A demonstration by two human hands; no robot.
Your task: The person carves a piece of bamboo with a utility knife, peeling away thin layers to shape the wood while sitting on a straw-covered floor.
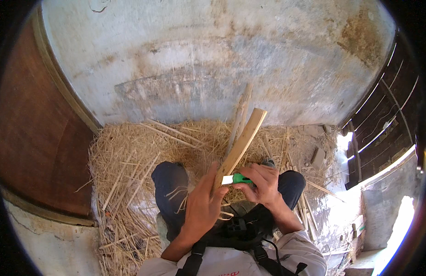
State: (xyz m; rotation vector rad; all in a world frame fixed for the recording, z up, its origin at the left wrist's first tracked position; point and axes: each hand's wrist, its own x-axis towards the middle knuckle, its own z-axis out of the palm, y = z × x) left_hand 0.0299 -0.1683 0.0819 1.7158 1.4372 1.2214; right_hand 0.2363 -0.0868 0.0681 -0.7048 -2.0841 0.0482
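My left hand (204,202) is closed around the lower end of a flat strip of split bamboo or wood (243,141), which slants up and away to the right. My right hand (261,183) grips the green handle of a utility knife (240,178). The knife's pale blade points left and meets the strip's near part, just by my left thumb. Thin curled shavings (178,195) hang beside my left hand and over my dark trouser leg. Part of the strip's lower end is hidden by my left fingers.
Straw-like shavings (121,184) and loose thin sticks (130,181) cover the floor around my legs. Longer strips (240,110) lean on the stained wall (176,69) ahead. A brown door panel (47,133) stands left; dark slatted boards (383,115) and a brick-like block (318,156) are right.
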